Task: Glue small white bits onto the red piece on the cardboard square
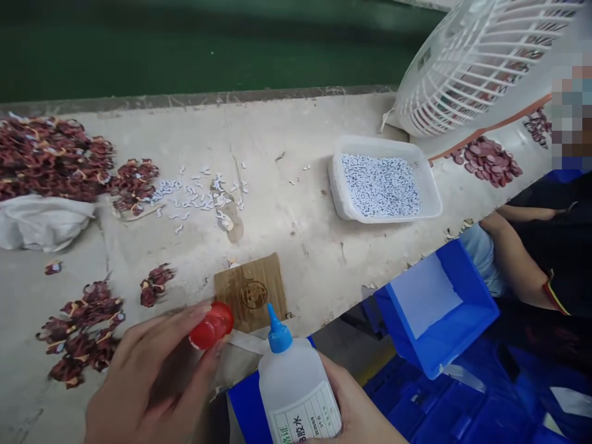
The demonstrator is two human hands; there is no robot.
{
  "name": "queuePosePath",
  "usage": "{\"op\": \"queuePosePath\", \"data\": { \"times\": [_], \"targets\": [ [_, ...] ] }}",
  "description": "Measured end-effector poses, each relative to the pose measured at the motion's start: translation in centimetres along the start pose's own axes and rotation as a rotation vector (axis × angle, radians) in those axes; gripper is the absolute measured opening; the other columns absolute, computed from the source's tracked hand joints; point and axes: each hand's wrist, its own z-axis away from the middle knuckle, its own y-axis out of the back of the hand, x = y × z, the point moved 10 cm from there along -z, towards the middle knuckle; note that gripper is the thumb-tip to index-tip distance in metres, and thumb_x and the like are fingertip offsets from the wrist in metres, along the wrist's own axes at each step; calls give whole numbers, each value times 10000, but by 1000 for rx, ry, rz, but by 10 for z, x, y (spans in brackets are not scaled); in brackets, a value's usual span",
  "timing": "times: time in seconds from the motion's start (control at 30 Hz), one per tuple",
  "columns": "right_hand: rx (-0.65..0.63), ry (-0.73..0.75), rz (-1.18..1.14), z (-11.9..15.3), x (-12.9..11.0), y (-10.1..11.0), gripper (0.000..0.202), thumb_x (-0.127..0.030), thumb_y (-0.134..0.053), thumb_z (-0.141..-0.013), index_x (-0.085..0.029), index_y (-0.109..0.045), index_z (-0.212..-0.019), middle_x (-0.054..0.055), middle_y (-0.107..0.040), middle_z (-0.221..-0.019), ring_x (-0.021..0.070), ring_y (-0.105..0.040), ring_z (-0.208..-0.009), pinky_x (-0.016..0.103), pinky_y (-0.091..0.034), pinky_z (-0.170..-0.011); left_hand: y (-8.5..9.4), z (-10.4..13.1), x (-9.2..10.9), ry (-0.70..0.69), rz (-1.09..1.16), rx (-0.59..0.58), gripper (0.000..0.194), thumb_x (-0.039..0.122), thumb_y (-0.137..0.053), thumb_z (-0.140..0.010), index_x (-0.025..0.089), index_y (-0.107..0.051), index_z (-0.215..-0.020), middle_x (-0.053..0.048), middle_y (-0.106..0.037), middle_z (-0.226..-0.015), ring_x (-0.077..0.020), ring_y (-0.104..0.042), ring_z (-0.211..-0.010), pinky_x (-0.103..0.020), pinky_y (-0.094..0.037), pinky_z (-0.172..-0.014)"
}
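Observation:
My left hand [152, 370] pinches a small round red plastic cap [210, 327] between thumb and fingers, above the table's near edge. In my right hand [358, 401] is a white glue bottle [296, 385] with a blue pointed nozzle [279, 333], upright and slightly tilted. Just beyond both hands lies a square of brown cardboard [272, 283] with a dark wet ring on it. To the left of my left hand rest a cluster of dark red small pieces [87, 330] and a smaller bunch [156, 283].
A big pile of dark red pieces [50, 154] lies far left by a white cloth [44, 222]. Small pale curved pieces [185, 197] are scattered mid-table. A plastic tub [342, 200] holds many more. Right are a white fan [462, 80], a blue bin [481, 302] and a person's arm [522, 259].

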Motion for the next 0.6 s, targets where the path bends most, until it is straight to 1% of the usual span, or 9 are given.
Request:
{"op": "queuePosePath", "data": {
  "times": [0.1,0.17,0.23,0.3,0.4,0.47,0.53,0.6],
  "targets": [
    [-36,-57,-85,-2,-1,-6,827,-386,-1004,-627,-265,-675,-1376,127,-732,-1361,394,-656,-1317,559,-502,-1129,-6,3,0,-5,36,-17,462,569,-735,-910,362,-684,-1320,-43,-791,-1181,-322,-744,-1129,-489,-665,-903],
    [-56,-74,-111,-4,-2,-10,808,-364,-1005,-625,-264,-680,-1359,115,-748,-1332,379,-670,-1300,529,-530,-1105,-4,3,1,21,65,6,446,555,-740,-913,370,-692,-1316,-31,-795,-1175,-313,-749,-1111,-486,-663,-890],
    [-71,-89,-117,-5,-1,-13,808,-343,-1006,-610,-261,-683,-1346,104,-761,-1312,372,-680,-1288,518,-540,-1099,1,1,1,65,96,50,392,499,-729,-945,382,-695,-1317,-12,-792,-1190,-292,-742,-1097,-485,-642,-912],
    [-66,-83,-114,-6,-2,-14,795,-333,-989,-614,-264,-686,-1346,95,-763,-1319,363,-683,-1286,512,-540,-1107,5,-1,1,118,135,89,358,404,-727,-972,409,-688,-1328,27,-775,-1231,-256,-730,-1091,-473,-602,-969],
    [-55,-69,-108,-5,-6,-13,764,-359,-964,-637,-272,-697,-1347,90,-758,-1339,358,-684,-1289,503,-545,-1108,5,-3,0,146,186,98,406,301,-729,-982,453,-668,-1354,81,-738,-1281,-206,-722,-1086,-438,-561,-1033],
    [-70,-95,-112,-4,-7,-14,774,-402,-975,-642,-274,-697,-1353,95,-758,-1339,365,-686,-1290,505,-549,-1105,3,-5,1,117,182,83,437,291,-718,-988,458,-646,-1386,85,-723,-1295,-198,-712,-1098,-423,-556,-1038],
    [-94,-122,-102,-3,-6,-15,799,-435,-981,-654,-280,-685,-1380,103,-754,-1344,374,-683,-1297,516,-546,-1113,3,-6,5,51,154,64,495,265,-713,-986,446,-610,-1435,77,-707,-1313,-190,-693,-1117,-403,-556,-1023],
    [-98,-115,-68,-4,-6,-14,811,-466,-978,-653,-299,-682,-1389,103,-756,-1332,382,-688,-1290,533,-550,-1111,3,-8,9,-4,141,45,522,236,-709,-981,428,-594,-1453,71,-693,-1318,-175,-678,-1134,-378,-544,-1028]
  ]
}}
